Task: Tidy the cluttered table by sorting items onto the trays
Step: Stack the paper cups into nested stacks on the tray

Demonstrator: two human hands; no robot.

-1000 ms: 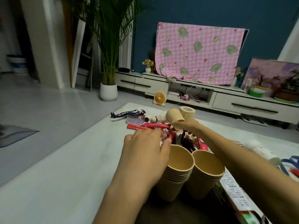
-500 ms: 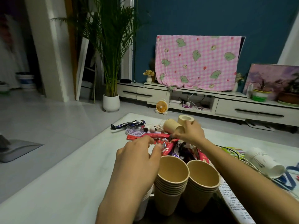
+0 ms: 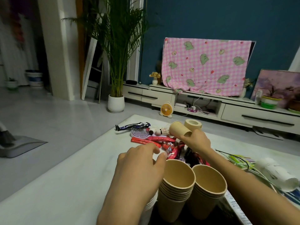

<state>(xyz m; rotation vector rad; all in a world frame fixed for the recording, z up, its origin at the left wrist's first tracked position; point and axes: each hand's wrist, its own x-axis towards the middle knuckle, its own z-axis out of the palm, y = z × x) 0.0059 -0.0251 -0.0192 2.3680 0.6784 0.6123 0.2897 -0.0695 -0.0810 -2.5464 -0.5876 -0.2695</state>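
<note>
1. A living room with a dark blue wall: a pink checked cloth (image 3: 206, 67) hangs over a screen on a low white cabinet (image 3: 253, 114), a potted palm (image 3: 116, 101) stands on the grey floor, and a small orange fan (image 3: 166, 109) sits near the cabinet.
2. In front lies a white worktop (image 3: 65, 176) strewn with clutter.
3. At its far end are a toy figure (image 3: 133, 125), a purple hairbrush (image 3: 139, 133), a shuttlecock (image 3: 162, 131) and red wrappers (image 3: 154, 140).
4. The right hand (image 3: 197, 141) is raised above the wrappers, fingers clenched round a single paper cup (image 3: 179, 129) held on its side.
5. A tape roll (image 3: 192, 124) shows just behind that cup.
6. Nearest the camera two stacks of paper cups stand upright and touching: the left stack (image 3: 177, 184) and the right stack (image 3: 209, 190).
7. The left hand (image 3: 141, 169) hovers at the left stack, fingers released and loosely bent, grasping nothing, its thumb at the far rim.
8. White cups (image 3: 276, 172) lie tipped over on the right.
</note>
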